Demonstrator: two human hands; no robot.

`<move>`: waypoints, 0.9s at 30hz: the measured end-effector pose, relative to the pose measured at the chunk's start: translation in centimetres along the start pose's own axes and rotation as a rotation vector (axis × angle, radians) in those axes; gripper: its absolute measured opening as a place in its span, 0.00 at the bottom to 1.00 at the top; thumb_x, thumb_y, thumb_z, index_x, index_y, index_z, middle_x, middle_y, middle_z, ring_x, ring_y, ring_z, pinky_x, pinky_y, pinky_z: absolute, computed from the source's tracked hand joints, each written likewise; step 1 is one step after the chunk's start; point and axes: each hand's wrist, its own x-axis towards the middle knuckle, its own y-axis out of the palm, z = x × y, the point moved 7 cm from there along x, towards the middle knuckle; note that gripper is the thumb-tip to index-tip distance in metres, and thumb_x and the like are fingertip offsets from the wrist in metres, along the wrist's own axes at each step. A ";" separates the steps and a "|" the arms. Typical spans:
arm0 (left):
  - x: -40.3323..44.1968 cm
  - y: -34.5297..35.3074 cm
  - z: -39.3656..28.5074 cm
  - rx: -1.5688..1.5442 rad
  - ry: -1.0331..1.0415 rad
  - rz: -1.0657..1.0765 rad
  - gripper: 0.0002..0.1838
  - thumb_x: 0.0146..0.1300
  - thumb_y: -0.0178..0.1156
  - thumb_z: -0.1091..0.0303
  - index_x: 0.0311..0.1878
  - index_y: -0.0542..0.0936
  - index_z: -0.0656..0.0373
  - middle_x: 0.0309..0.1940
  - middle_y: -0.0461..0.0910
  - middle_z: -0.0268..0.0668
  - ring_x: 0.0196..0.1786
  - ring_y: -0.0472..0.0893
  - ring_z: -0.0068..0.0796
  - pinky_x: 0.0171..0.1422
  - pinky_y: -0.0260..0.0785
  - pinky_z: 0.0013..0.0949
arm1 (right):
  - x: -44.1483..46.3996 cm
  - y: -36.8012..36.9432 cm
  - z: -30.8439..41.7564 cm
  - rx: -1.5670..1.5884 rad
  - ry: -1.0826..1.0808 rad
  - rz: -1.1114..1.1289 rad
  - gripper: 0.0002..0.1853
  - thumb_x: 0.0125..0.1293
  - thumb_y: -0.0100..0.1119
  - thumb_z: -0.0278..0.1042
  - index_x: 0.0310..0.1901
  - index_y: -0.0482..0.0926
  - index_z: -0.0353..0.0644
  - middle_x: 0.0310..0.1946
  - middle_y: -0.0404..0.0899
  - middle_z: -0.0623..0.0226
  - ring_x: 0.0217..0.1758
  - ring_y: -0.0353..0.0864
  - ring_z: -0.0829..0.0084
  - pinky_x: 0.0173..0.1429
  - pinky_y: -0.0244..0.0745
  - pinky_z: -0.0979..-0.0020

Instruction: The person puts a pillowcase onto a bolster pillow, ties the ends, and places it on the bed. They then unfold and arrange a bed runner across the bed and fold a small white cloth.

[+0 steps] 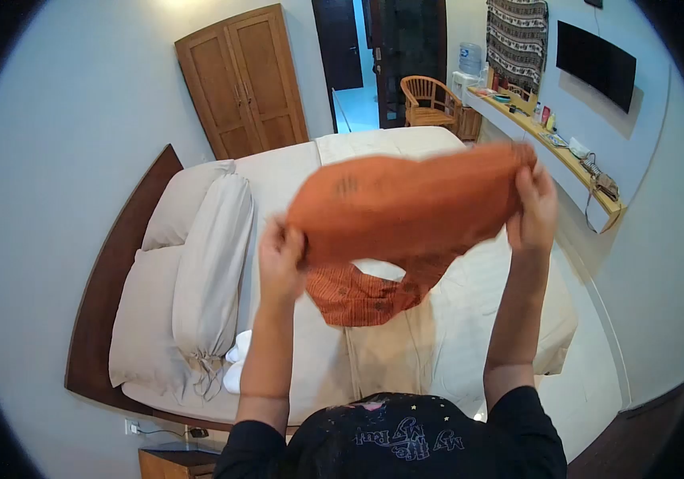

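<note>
An orange garment (406, 199) with small dark patterns is stretched in the air above the bed, blurred by motion. My left hand (280, 254) is closed on its left end, and my right hand (535, 206) grips its upper right corner. A lower part of the same cloth, finely striped, hangs in a loop beneath, with a gap showing the bed. The exact kind of garment cannot be made out.
Below lies a bed (302, 351) with a pale sheet, pillows (146, 315), a bolster (213, 263) and a small white item (234, 371). A wardrobe (242, 80) and wooden chair (430, 102) stand beyond. A wall shelf (557, 148) with several items runs along the right.
</note>
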 end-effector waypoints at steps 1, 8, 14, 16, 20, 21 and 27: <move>-1.7 -0.6 1.7 0.049 -0.083 -0.029 0.12 0.65 0.56 0.62 0.44 0.72 0.60 0.39 0.76 0.30 0.42 0.75 0.17 0.46 0.67 0.23 | -1.8 -0.5 -0.3 -0.025 0.013 -0.029 0.08 0.60 0.62 0.30 0.33 0.71 0.42 0.33 0.76 0.73 0.38 0.74 0.80 0.48 0.68 0.78; -21.9 -13.3 20.4 0.289 -1.068 0.164 0.08 0.62 0.59 0.59 0.33 0.74 0.51 0.24 0.70 0.20 0.27 0.67 0.12 0.31 0.61 0.18 | -23.7 -13.3 -14.9 -0.198 0.940 -0.167 0.05 0.58 0.63 0.30 0.29 0.77 0.41 0.25 0.74 0.76 0.28 0.69 0.84 0.35 0.65 0.79; -31.5 -17.1 23.2 0.533 -1.502 0.305 0.13 0.63 0.57 0.57 0.45 0.76 0.56 0.32 0.75 0.27 0.34 0.74 0.18 0.39 0.69 0.25 | -35.0 -17.5 -17.1 -0.576 1.362 0.015 0.07 0.57 0.64 0.34 0.32 0.78 0.41 0.24 0.76 0.75 0.25 0.72 0.83 0.29 0.68 0.78; -30.7 -17.7 24.0 0.572 -1.515 0.300 0.15 0.64 0.57 0.57 0.47 0.75 0.58 0.33 0.75 0.28 0.35 0.75 0.20 0.39 0.69 0.25 | -34.4 -17.6 -17.6 -0.560 1.340 0.047 0.08 0.57 0.65 0.34 0.32 0.78 0.41 0.23 0.76 0.76 0.24 0.71 0.83 0.28 0.67 0.79; -28.4 -18.4 26.7 0.578 -1.369 0.213 0.21 0.61 0.59 0.56 0.51 0.74 0.62 0.33 0.75 0.32 0.31 0.73 0.20 0.34 0.68 0.23 | -31.6 -16.4 -18.6 -0.549 1.220 0.044 0.08 0.56 0.65 0.34 0.30 0.77 0.41 0.22 0.74 0.76 0.22 0.67 0.85 0.26 0.62 0.81; -27.3 -18.3 27.0 0.574 -1.271 0.209 0.22 0.61 0.59 0.56 0.52 0.74 0.62 0.34 0.75 0.33 0.32 0.74 0.20 0.34 0.68 0.23 | -30.7 -16.1 -18.7 -0.543 1.168 0.020 0.08 0.56 0.65 0.33 0.28 0.76 0.40 0.23 0.74 0.75 0.23 0.67 0.85 0.26 0.61 0.81; -26.9 -16.4 26.7 0.752 -1.323 0.271 0.25 0.58 0.62 0.61 0.58 0.70 0.60 0.37 0.75 0.34 0.36 0.74 0.23 0.38 0.70 0.27 | -31.7 -15.7 -19.4 -0.505 1.259 0.224 0.08 0.55 0.65 0.33 0.28 0.76 0.40 0.21 0.73 0.76 0.22 0.68 0.84 0.25 0.64 0.80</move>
